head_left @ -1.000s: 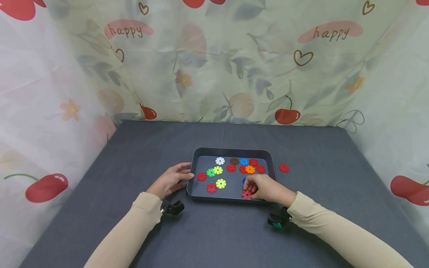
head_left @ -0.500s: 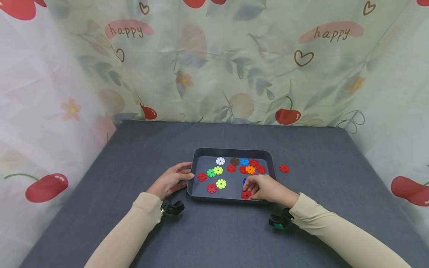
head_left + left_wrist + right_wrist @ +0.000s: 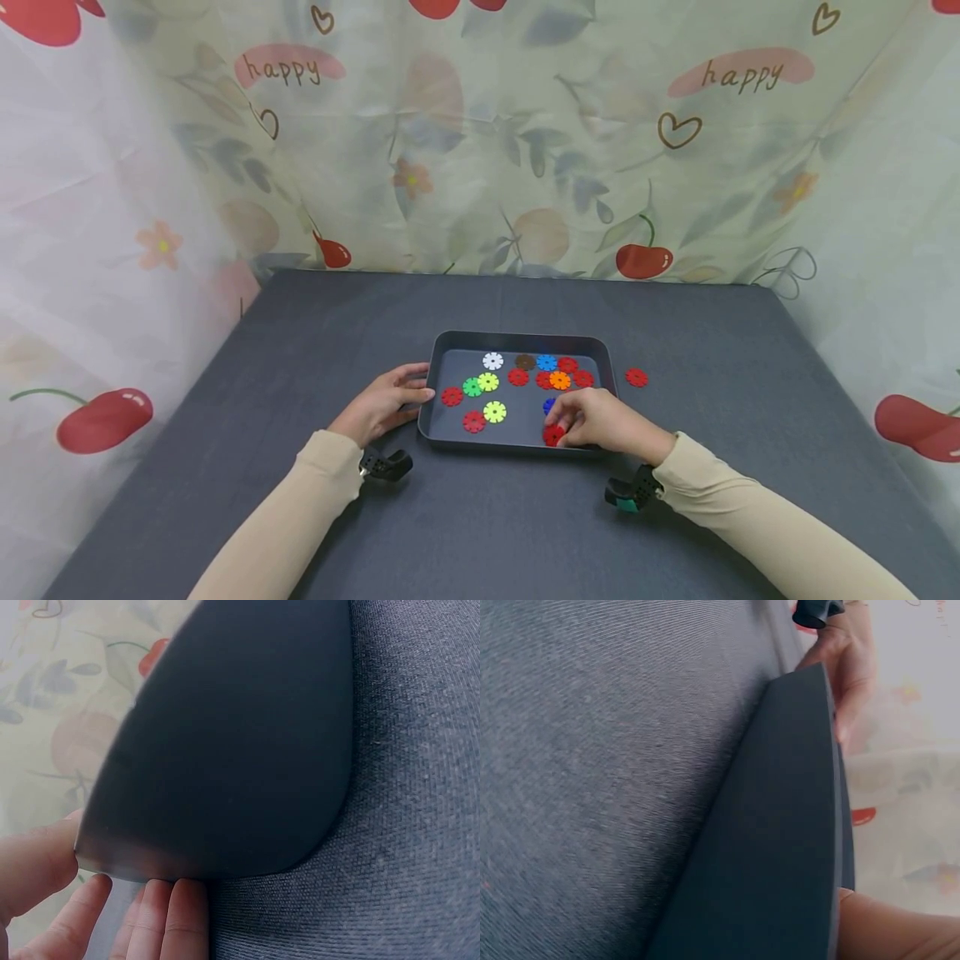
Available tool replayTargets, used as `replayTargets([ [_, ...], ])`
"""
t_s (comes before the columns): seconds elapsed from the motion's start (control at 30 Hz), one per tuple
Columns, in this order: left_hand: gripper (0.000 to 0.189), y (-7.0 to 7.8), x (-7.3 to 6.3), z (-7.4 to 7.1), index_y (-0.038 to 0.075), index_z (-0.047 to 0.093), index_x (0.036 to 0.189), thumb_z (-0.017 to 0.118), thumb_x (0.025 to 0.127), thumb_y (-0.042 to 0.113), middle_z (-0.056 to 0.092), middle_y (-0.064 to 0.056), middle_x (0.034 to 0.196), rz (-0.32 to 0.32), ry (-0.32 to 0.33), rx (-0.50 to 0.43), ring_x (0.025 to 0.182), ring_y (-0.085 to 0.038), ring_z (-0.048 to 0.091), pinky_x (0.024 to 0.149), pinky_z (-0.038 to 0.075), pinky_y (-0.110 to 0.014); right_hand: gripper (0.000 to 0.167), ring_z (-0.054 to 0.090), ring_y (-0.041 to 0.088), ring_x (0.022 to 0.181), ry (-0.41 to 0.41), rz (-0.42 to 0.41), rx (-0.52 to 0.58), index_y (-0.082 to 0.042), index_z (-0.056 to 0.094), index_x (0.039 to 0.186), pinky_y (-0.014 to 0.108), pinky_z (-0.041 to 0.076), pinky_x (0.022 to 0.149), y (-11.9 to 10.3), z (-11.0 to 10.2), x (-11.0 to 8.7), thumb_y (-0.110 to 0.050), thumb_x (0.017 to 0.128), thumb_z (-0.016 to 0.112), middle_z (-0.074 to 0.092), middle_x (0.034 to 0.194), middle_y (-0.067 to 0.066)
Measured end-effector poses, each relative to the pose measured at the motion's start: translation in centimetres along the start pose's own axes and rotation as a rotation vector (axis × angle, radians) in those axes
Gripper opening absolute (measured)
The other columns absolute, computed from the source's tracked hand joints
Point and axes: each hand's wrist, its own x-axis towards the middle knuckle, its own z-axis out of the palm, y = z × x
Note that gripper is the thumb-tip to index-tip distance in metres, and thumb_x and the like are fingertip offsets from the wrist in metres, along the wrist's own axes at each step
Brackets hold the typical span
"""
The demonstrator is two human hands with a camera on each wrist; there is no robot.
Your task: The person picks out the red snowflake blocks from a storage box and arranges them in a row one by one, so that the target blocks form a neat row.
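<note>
My right hand (image 3: pixel 603 421) reaches over the front right of a dark shallow tray (image 3: pixel 517 445). Its thumb and fingers pinch a red notched disc (image 3: pixel 552 437), partly covered by the fingertips. A blue disc (image 3: pixel 550 406) shows just behind those fingers. My left hand (image 3: pixel 381 406) rests its extended fingers against the tray's left side, the thumb at the rim. In the left wrist view, fingertips (image 3: pixel 187 919) touch the tray's outer wall (image 3: pixel 240 765). The right wrist view shows the tray's front wall (image 3: pixel 765 817), which hides the disc.
Inside the tray lie more notched discs, among them a white one (image 3: pixel 492 361), a green one (image 3: pixel 472 387), an orange one (image 3: pixel 559 380) and several red ones. One red disc (image 3: pixel 636 377) lies on the grey tablecloth (image 3: pixel 495 517) right of the tray. A patterned curtain (image 3: pixel 480 167) surrounds the table.
My right hand has shifted very slightly to the right with the red disc, and more of the blue disc shows behind its fingers. The left hand and the tray have stayed put.
</note>
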Motion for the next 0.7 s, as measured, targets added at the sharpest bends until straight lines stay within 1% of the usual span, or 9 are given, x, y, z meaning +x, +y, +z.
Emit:
replayTargets([
  [0.13,0.062,-0.1,0.1,0.0,0.018,0.041,0.146,0.066,0.091,0.006,0.043,-0.015,0.147,-0.002,0.003,-0.004,0.131,-0.031,0.047,0.109,0.039,-0.052,0.021,0.062,0.012,0.071,0.027,0.045,0.003,-0.012,0.072,0.095,0.025,0.056,0.065,-0.3,-0.7,-0.2,-0.007,0.077,0.081,0.068,0.082,-0.002],
  [0.23,0.062,-0.1,0.1,0.0,0.018,0.041,0.146,0.066,0.091,0.006,0.043,-0.016,0.147,-0.003,0.008,-0.002,0.131,-0.031,0.047,0.109,0.039,-0.052,0.022,0.066,0.011,0.071,0.045,0.077,0.039,-0.01,0.071,0.099,0.027,0.057,0.068,-0.8,-1.6,-0.5,-0.008,0.078,0.08,0.068,0.088,0.0],
  [0.43,0.061,-0.1,0.1,0.0,0.018,0.041,0.146,0.065,0.091,0.005,0.042,-0.016,0.147,-0.003,0.008,-0.006,0.132,-0.031,0.046,0.109,0.039,-0.052,0.027,0.071,0.023,0.076,0.1,0.082,0.14,-0.004,0.068,0.106,0.035,0.06,0.074,-1.3,-3.9,-1.4,-0.008,0.081,0.077,0.069,0.092,0.006],
  [0.57,0.061,-0.1,0.0,0.0,0.018,0.042,0.145,0.066,0.091,0.005,0.041,-0.015,0.148,-0.007,0.005,-0.012,0.132,-0.031,0.045,0.109,0.039,-0.052,0.029,0.07,0.027,0.08,0.154,0.082,0.175,-0.004,0.067,0.11,0.041,0.06,0.077,-1.1,-5.4,-1.9,-0.009,0.084,0.075,0.068,0.094,0.009],
  [0.7,0.061,-0.1,0.0,-0.1,0.018,0.041,0.146,0.066,0.091,0.006,0.04,-0.016,0.149,-0.006,0.001,-0.01,0.133,-0.032,0.044,0.109,0.038,-0.052,0.035,0.07,0.031,0.085,0.203,0.07,0.222,-0.004,0.064,0.118,0.044,0.059,0.079,-0.8,-6.7,-2.6,-0.01,0.084,0.075,0.066,0.101,0.014],
])
